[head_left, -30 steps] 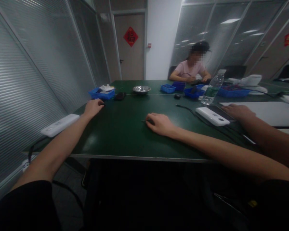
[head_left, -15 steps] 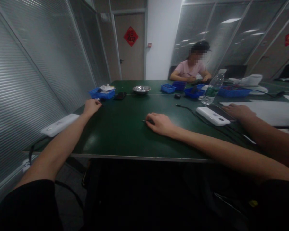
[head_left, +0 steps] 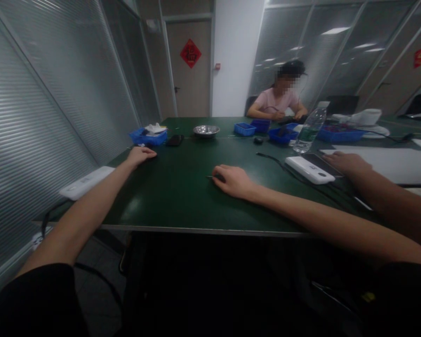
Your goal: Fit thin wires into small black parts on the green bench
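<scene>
My right hand [head_left: 233, 181] rests on the green table [head_left: 182, 201], its fingers closed around a small screwdriver [head_left: 219, 177] with a dark handle. The thin metal shaft points left from my fingers. Over the table's left side, my left hand [head_left: 140, 156] has its fingers stretched out to the right, and I see nothing held in them. Just behind that hand lies a small white item [head_left: 141, 145], too small to name. A blue basket [head_left: 149, 138] with white crumpled material stands beyond it, and a black phone-like object [head_left: 175, 140] lies to its right.
A shiny metal bowl [head_left: 206, 131] stands mid-table. Farther right are blue baskets [head_left: 244, 129], a computer mouse [head_left: 258, 140], a water bottle [head_left: 310, 131] and a white power bank-like device [head_left: 309, 170] with cables. A neighbour's hand [head_left: 349, 162] rests at right; another person [head_left: 277, 100] sits opposite.
My left hand has shifted slightly right and nearer, and its fingers have stretched out from around the small white item. My right hand and the screwdriver stay in place.
</scene>
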Available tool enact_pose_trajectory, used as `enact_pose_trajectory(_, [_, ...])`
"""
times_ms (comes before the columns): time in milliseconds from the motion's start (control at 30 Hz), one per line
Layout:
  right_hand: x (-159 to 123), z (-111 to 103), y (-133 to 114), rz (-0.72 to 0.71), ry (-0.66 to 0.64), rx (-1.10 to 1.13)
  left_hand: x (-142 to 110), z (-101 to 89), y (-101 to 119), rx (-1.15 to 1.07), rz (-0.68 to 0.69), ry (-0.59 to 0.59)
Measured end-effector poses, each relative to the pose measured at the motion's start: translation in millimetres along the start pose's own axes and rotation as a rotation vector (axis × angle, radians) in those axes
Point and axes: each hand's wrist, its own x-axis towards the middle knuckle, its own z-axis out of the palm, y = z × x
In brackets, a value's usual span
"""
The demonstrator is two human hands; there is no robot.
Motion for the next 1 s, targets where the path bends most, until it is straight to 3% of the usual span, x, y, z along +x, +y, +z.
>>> enact_pose_trajectory(100, [0,1,1,-0.004,0.012,0.013,-11,20.2,24,-0.075,0.043,-0.179])
enact_pose_trajectory(167, [0,1,1,-0.013,0.027,0.027,-21,36.0,42,-0.112,0.14,-0.335])
enact_pose_trajectory(367, [-2,-1,-2,-0.041,0.072,0.054,-68,69.0,92,-0.195,0.621,-0.691])
enact_pose_trajectory(467, [-2,-3,-3,-0.06,0.06,0.061,-84,75.7,101,-0.229,0.744,-0.707])
enact_pose_trajectory(733, [-2,1,1,-0.122,0.071,0.1,-88,82.5,96,-0.299,0.718,-0.663])
enact_pose_trajectory(1000, [-3,1,0,-0.211,0.077,0.151,-98,87.3,104,-0.351,0.754,-0.722])
